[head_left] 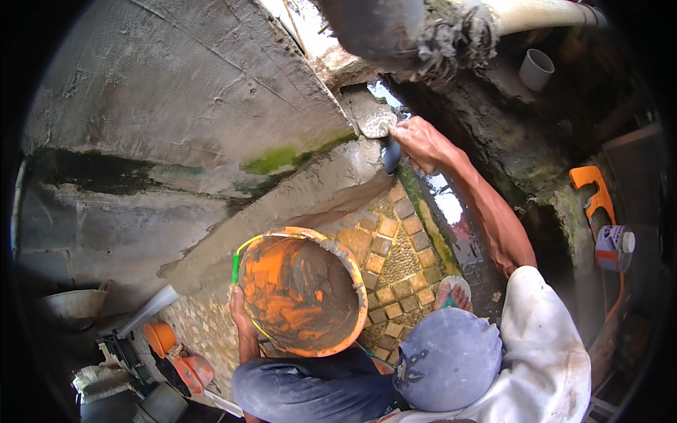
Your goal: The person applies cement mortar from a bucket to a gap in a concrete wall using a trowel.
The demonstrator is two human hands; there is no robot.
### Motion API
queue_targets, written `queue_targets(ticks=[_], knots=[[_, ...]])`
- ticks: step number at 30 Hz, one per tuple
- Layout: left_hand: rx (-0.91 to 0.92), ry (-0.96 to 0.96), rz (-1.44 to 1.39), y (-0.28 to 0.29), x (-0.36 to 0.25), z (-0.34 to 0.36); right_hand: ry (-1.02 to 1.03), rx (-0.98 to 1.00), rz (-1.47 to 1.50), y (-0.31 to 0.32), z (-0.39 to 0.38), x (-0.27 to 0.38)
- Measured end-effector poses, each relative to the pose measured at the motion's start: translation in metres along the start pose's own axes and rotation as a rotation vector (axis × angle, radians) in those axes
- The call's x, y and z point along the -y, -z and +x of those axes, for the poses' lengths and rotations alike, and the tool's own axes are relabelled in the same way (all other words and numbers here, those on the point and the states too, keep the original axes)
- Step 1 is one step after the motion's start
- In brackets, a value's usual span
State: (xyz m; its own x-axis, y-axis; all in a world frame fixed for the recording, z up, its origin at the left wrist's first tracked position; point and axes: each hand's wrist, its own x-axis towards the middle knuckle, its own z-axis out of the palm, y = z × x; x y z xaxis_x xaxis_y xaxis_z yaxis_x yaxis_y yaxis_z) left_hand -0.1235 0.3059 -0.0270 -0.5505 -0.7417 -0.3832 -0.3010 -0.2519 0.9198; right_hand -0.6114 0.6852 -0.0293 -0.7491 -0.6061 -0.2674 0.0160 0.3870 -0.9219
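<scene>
My right hand (419, 141) is closed on a trowel (391, 156) at the top end of a wet grey mortar band (282, 211) along the concrete wall's foot. A pale lump of mortar (377, 121) is by my fingers; the trowel's handle is mostly hidden. My left hand (241, 310) grips the side of an orange bucket (310, 296), below its green-sleeved handle (235, 268). The bucket is tilted toward me, its inside smeared with grey mortar. My knees are bent, and a sandalled foot (455, 295) rests at the edge of the patterned tiles (391, 250).
A thick pipe (536, 15) crosses overhead. At right are a grey cup (536, 70), an orange saw (592, 187) and a plastic container (613, 248). At lower left are a white basin (74, 303), a small orange pot (159, 338) and a pale pipe (144, 310).
</scene>
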Motion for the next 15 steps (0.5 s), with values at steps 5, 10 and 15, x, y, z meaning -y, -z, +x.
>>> queue_targets(ticks=[5,10,15], knots=[[0.040,-0.022,-0.048,-0.009,-0.005,-0.007,0.044,-0.029,-0.221,-0.003,-0.043,0.010],[-0.012,-0.014,-0.037,-0.033,-0.028,-0.024,0.151,-0.110,-0.234,-0.022,-0.139,0.005],[0.176,-0.122,0.173,-0.062,-0.068,-0.031,0.556,-0.048,-0.381,-0.048,-0.207,0.001]])
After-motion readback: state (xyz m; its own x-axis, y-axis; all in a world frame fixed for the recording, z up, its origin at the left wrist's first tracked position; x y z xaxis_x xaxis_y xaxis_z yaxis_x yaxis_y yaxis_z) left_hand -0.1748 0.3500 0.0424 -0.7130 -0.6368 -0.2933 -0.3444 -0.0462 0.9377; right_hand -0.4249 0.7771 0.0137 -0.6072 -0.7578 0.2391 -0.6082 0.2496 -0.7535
